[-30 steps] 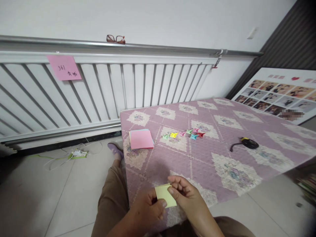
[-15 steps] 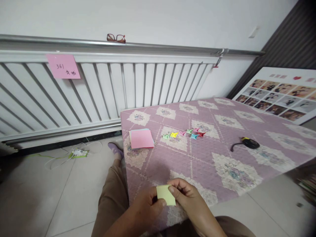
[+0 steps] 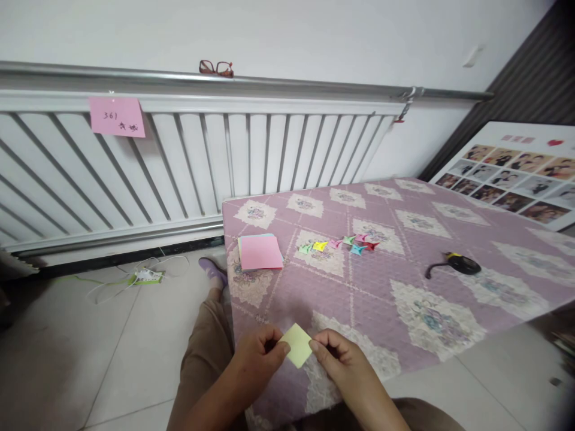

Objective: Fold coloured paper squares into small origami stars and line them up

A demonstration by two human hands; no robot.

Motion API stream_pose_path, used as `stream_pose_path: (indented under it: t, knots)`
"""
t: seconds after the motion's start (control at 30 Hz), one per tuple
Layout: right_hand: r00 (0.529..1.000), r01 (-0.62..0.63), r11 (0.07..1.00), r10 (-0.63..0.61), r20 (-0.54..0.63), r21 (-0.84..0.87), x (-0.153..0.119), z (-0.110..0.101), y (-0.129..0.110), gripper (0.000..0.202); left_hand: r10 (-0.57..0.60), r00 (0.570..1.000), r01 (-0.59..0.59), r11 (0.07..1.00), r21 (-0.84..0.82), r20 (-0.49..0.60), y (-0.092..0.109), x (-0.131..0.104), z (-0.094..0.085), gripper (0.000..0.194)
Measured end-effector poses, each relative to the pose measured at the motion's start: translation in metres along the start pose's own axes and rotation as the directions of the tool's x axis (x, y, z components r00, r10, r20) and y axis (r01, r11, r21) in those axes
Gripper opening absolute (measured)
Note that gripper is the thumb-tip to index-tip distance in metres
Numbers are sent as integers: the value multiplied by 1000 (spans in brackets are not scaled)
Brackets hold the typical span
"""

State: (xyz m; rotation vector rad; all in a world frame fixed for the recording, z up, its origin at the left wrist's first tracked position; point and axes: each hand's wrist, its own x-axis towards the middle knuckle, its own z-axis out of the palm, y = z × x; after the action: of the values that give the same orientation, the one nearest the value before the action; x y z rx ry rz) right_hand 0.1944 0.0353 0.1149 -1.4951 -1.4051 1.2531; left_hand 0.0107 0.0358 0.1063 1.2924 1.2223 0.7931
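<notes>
A small pale yellow folded paper square (image 3: 297,346) is held up between my hands, turned so it looks like a diamond. My left hand (image 3: 260,359) pinches its left corner between thumb and fingers. At the opposite corner, my right hand (image 3: 339,359) pinches it the same way. Beyond them on the purple patterned tablecloth (image 3: 309,293) lies a stack of coloured paper (image 3: 261,251), pink on top. To its right sit several small folded paper figures (image 3: 357,249) in green, yellow, pink, blue and red.
A coiled black cable (image 3: 463,264) lies on the right of the table. Glasses (image 3: 216,68) rest on the pipe above a white radiator (image 3: 260,155), where a pink note (image 3: 117,117) hangs. A power strip (image 3: 149,276) with cords is on the floor. A photo board (image 3: 516,170) leans at the right.
The yellow paper has turned from square-on to a diamond. My left hand has shifted from its lower left edge to the left corner, and my right hand now grips the right corner.
</notes>
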Motion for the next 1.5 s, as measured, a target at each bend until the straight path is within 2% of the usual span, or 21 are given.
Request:
stream_pose_path:
  t: [0.1,0.2,0.37,0.43,0.5,0.6,0.83,1.1,1.27,1.43,1.5]
  knots:
    - [1000,21,998,-21,8,-60,0,0,2,36,7,1000,-8,1000,-14,-21,-1,2,-3,20]
    - [1000,14,999,-13,16,-47,-2,2,7,38,24,998,-28,997,-77,-55,-5,4,-2,20]
    - [997,-55,993,60,-46,103,-8,12,15,45,24,995,-52,950,-309,-95,-9,6,7,28]
    - [994,-53,984,68,-87,168,-11,18,19,46,-1,992,-48,916,-399,-122,-10,7,12,38]
    - [989,-50,975,79,-128,218,-13,24,23,46,-30,994,-21,888,-459,-104,-10,8,18,45]
    - [979,-54,962,104,-176,266,-15,33,29,46,-26,998,-1,878,-478,-50,-14,9,26,48]
    - [957,-28,963,103,-270,268,-22,44,36,44,-70,991,19,913,-407,-111,-28,8,35,43]
    - [925,68,979,11,-380,193,-26,50,36,36,-54,993,-11,843,-538,-104,-25,11,35,45]
    - [935,89,976,-15,-354,196,-27,55,34,33,-104,982,-12,799,-601,-158,-20,10,37,43]
    - [944,41,966,46,-325,256,-28,60,35,36,-168,973,0,680,-733,-156,-22,12,40,45]
    - [949,-1,961,88,-303,275,-28,62,37,39,-190,968,25,719,-695,-161,-27,15,37,47]
